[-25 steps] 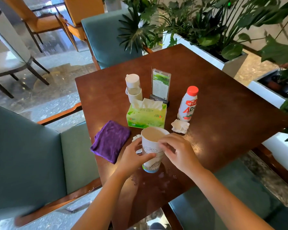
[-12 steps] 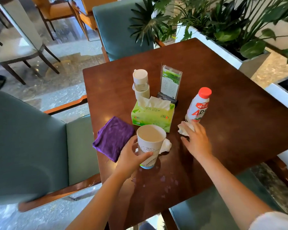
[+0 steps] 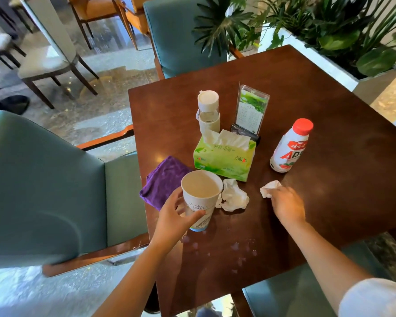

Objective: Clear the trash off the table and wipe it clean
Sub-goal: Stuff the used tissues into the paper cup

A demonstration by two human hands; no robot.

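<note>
The left hand still grips the paper cup near the table's left edge, beside the purple cloth. The right hand has now pinched the crumpled tissue it reached for, so trash-gathering is underway; another wad waits by the cup. Bare wood lies open to the right.

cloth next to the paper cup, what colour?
Purple cloth, lying left of the paper cup; head view.

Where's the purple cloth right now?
The purple cloth lies near the table's left edge in the head view, just left of the paper cup that the left hand holds, in front of the green tissue box.
</note>
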